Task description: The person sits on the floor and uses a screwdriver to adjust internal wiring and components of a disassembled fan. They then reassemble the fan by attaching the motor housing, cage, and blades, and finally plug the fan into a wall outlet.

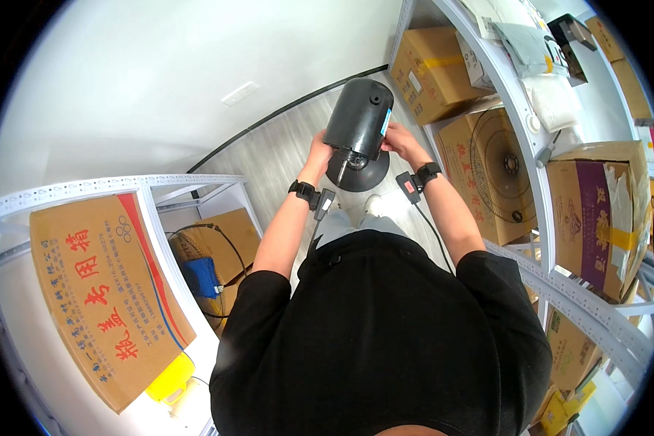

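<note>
In front of me, above the grey floor, is a black fan body (357,116) with a glossy rounded motor housing. A bare metal shaft (342,173) sticks out of it toward me. Below the housing, a round black base (370,176) is partly covered. My left hand (320,150) is closed on the housing's lower left side, its fingertips hidden behind it. On the opposite side, my right hand (403,142) grips the housing near a blue and white label. Both wrists wear black straps with small cabled devices.
On my right, a metal shelf (519,109) holds cardboard boxes (432,73) and a round wire fan guard (510,166). To the left, another rack (123,185) carries a large carton (109,291), a yellow object (171,378) and a blue item (205,277). A white wall (196,65) stands ahead.
</note>
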Demonstrator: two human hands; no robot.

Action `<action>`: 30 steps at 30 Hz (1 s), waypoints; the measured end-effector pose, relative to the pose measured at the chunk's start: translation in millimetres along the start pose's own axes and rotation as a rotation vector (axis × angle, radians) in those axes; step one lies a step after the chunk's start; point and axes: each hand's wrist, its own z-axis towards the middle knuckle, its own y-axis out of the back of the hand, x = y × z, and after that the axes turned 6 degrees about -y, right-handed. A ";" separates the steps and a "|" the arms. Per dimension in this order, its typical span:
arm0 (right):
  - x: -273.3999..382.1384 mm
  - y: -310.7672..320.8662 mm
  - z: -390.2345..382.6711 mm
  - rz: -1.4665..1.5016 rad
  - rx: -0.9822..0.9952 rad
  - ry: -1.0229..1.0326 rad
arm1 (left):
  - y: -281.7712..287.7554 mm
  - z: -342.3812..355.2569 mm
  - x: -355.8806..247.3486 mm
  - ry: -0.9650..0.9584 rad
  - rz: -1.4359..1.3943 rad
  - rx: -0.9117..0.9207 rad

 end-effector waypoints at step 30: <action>-8.0 -9.4 8.0 0.129 -0.012 0.152 | 7.1 3.5 4.4 0.031 -0.116 0.046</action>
